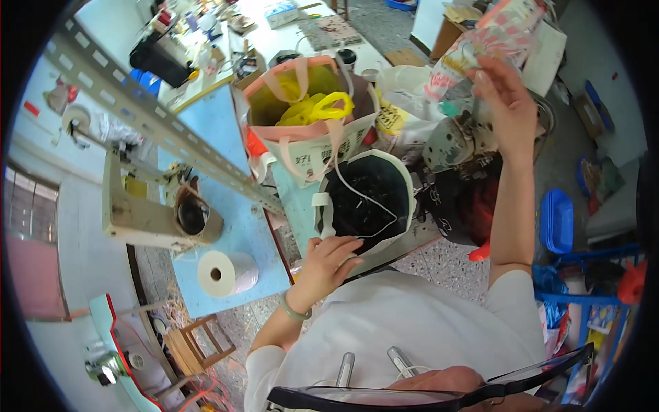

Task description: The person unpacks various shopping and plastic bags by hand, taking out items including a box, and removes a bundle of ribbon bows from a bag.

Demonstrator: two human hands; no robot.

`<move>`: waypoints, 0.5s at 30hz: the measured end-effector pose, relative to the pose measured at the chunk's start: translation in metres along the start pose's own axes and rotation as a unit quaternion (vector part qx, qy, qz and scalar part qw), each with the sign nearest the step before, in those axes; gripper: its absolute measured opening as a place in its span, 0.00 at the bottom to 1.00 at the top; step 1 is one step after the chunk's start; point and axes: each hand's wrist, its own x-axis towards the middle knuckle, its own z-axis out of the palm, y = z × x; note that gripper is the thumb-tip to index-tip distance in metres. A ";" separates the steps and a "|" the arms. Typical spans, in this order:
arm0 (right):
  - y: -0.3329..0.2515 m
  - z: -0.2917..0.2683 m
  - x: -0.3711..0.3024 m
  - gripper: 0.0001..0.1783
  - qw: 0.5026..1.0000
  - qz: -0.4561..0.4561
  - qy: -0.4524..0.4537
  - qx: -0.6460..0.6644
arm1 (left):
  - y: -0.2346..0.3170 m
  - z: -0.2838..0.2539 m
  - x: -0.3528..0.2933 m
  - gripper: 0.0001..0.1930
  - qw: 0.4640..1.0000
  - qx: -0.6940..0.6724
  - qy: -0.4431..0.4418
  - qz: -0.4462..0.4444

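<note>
Black-lined open bag [343, 213], pale outside, mid-frame, mouth facing up; a thin white cord loops across the opening. Left hand [328, 266] touches the near rim at its lower left, fingers bent over the edge; cannot tell whether that grip pinches the cloth. Likely placed there to steady the mouth or keep it spread. The bag's cavity lies just beyond those fingers, up and right in the frame. Right hand [508, 99], upper right, raised well apart from the bag, fingertips at the lower end of a pink-and-white plastic bag [484, 51]; that bag extends up and right from the grip. Fingers look partly spread; whether they are clamped on the plastic cannot be told. Arm probably stretched so because the plastic bag lies beyond the mottled sewing machine [446, 145]. Just above the black-lined bag: pink-trimmed tote [314, 142], yellow plastic bag [309, 110] inside, handles upright, perhaps parked within reach. Farther out, left: blue counter [244, 220] bearing a beige machine [120, 202] and, below it, a white roll [237, 271]. Blue basins [556, 223] at right edge; wooden stool [199, 347] lower left.
</note>
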 end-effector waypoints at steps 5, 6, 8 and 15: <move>-0.022 -0.068 -0.017 0.14 0.978 -0.038 0.207 -0.012 | -0.011 -0.011 0.029 0.14 0.995 0.052 0.083 0.006; -0.027 -0.086 -0.026 0.13 0.964 -0.045 0.261 -0.026 | -0.014 -0.014 0.041 0.16 0.997 0.060 0.048 0.024; -0.011 -0.130 -0.048 0.13 0.950 -0.043 0.306 -0.030 | -0.015 -0.015 0.061 0.18 0.995 0.091 -0.002 0.047; 0.094 -0.248 -0.138 0.10 0.877 0.042 0.477 -0.039 | -0.030 0.011 0.105 0.20 0.944 0.237 -0.174 0.150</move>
